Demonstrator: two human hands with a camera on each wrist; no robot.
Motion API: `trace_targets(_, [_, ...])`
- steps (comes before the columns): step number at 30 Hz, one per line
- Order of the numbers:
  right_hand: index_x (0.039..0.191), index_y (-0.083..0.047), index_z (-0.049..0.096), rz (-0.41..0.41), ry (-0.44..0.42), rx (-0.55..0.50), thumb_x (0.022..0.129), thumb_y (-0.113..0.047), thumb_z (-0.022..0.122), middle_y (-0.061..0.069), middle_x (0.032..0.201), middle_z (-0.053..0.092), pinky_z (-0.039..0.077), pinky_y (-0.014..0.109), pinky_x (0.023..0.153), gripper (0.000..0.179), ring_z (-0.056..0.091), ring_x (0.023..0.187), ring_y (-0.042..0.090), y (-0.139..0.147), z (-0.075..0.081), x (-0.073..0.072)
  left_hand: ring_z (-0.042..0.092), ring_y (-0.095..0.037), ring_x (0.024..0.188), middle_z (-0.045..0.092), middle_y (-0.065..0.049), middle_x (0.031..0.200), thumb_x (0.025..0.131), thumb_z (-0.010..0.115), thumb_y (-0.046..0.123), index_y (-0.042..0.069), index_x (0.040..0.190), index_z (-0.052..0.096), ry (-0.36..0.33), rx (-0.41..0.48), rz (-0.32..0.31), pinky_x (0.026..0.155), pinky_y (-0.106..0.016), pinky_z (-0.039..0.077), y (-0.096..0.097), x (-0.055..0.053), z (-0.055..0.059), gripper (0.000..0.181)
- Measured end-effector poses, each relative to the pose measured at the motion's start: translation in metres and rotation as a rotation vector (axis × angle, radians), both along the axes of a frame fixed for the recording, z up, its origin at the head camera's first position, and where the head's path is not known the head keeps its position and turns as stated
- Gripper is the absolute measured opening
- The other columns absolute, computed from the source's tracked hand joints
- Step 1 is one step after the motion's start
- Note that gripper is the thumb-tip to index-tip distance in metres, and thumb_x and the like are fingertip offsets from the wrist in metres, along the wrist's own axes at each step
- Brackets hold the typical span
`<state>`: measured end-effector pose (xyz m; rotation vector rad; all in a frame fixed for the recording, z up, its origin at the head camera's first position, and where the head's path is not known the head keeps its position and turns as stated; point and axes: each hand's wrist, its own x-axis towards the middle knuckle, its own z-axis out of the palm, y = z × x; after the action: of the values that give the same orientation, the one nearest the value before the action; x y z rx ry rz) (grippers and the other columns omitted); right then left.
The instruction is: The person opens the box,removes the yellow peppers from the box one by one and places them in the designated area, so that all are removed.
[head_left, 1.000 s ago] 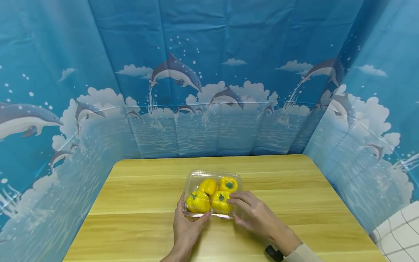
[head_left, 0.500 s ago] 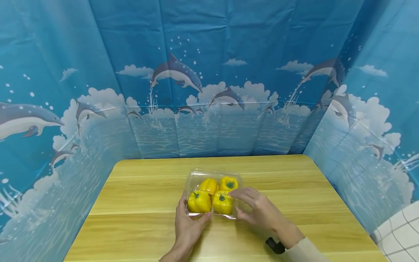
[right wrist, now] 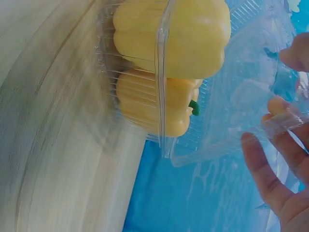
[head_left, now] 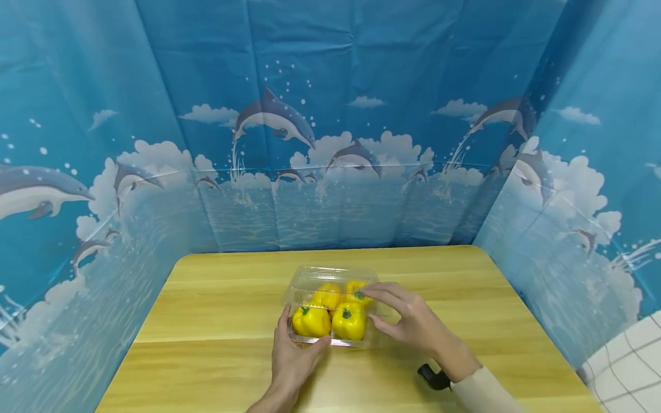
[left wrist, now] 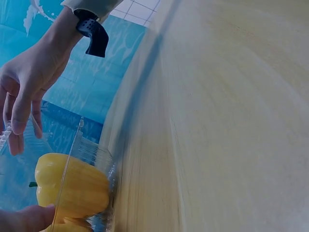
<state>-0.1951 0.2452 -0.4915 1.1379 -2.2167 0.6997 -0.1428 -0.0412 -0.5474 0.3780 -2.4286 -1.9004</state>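
Observation:
A clear plastic clamshell box [head_left: 341, 342] rests on the table with its lid [head_left: 322, 274] partly raised. Several yellow bell peppers [head_left: 311, 321] with green stems lie inside. My left hand [head_left: 292, 357] grips the box's front left corner, the thumb on the front rim; its other fingers are mostly hidden by the box's side. Over the right side of the box, my right hand [head_left: 413, 318] holds the lid's edge between thumb and fingers. In the right wrist view those fingers [right wrist: 265, 166] lie along the lid's edge, above the pepper [right wrist: 157, 104] by the box wall.
The wood-grain table [head_left: 217, 321] stretches out around the box. A blue dolphin-print curtain [head_left: 330, 212] hangs behind it and at both sides. A black strap [head_left: 435, 377] is on my right wrist, near the sleeve. White tiles [head_left: 627, 361] show at the far right.
The lid's front edge has risen and tilted back, so the front peppers show more clearly. My right hand has shifted slightly up and right with it; my left hand keeps its hold.

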Motion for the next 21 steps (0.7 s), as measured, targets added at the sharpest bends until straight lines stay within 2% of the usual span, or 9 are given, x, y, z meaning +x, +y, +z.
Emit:
trace_targets(4, [0.149, -0.009, 0.077, -0.016, -0.033, -0.081, 0.088, 0.002, 0.099, 0.011, 0.143, 0.081, 0.057, 0.017, 0.118, 0.066, 0.081, 0.128, 0.033, 0.001, -0.001, -0.005, 0.040, -0.063, 0.166, 0.038, -0.028, 0.184, 0.082, 0.108, 0.022, 0.024, 0.185, 0.027, 0.010, -0.004, -0.004, 0.132, -0.083, 0.038, 0.000, -0.001, 0.001, 0.131])
trace_targets(8, [0.150, -0.004, 0.076, -0.047, -0.068, -0.158, 0.089, 0.004, 0.097, 0.014, 0.147, 0.081, 0.052, 0.014, 0.122, 0.066, 0.079, 0.132, 0.036, 0.002, -0.002, -0.010, 0.041, -0.064, 0.164, 0.039, -0.029, 0.183, 0.082, 0.108, 0.022, 0.023, 0.185, 0.027, 0.010, -0.013, -0.008, 0.130, -0.084, 0.039, 0.000, -0.001, 0.002, 0.130])
trace_targets(11, [0.153, -0.005, 0.074, -0.092, -0.073, -0.195, 0.089, 0.005, 0.096, 0.015, 0.148, 0.080, 0.055, 0.012, 0.116, 0.068, 0.080, 0.128, 0.033, 0.002, -0.004, -0.014, 0.048, -0.060, 0.159, 0.041, -0.028, 0.180, 0.083, 0.108, 0.023, 0.024, 0.185, 0.028, 0.006, -0.018, -0.012, 0.126, -0.081, 0.046, -0.001, 0.000, 0.002, 0.130])
trace_targets(16, [0.158, -0.006, 0.071, -0.157, -0.093, -0.248, 0.095, 0.007, 0.090, 0.016, 0.150, 0.079, 0.059, 0.012, 0.105, 0.067, 0.079, 0.125, 0.032, 0.000, -0.004, -0.022, 0.058, -0.047, 0.145, 0.045, -0.029, 0.177, 0.085, 0.106, 0.023, 0.024, 0.184, 0.028, 0.003, -0.024, -0.032, 0.111, -0.066, 0.059, -0.005, 0.000, 0.001, 0.126])
trace_targets(18, [0.160, -0.006, 0.069, -0.170, -0.114, -0.275, 0.099, 0.007, 0.086, 0.016, 0.153, 0.078, 0.059, 0.012, 0.107, 0.064, 0.078, 0.130, 0.033, -0.001, -0.004, -0.025, 0.057, -0.050, 0.147, 0.045, -0.030, 0.177, 0.087, 0.105, 0.021, 0.023, 0.184, 0.028, 0.007, -0.025, -0.048, 0.111, -0.065, 0.060, -0.007, -0.001, 0.000, 0.124])
trace_targets(21, [0.164, -0.008, 0.065, -0.169, -0.157, -0.320, 0.105, 0.008, 0.079, 0.017, 0.158, 0.074, 0.058, 0.012, 0.111, 0.063, 0.075, 0.139, 0.034, -0.002, -0.003, -0.030, 0.055, -0.055, 0.153, 0.046, -0.030, 0.176, 0.087, 0.104, 0.021, 0.022, 0.184, 0.030, 0.009, -0.028, -0.062, 0.118, -0.073, 0.056, -0.010, -0.001, 0.001, 0.122])
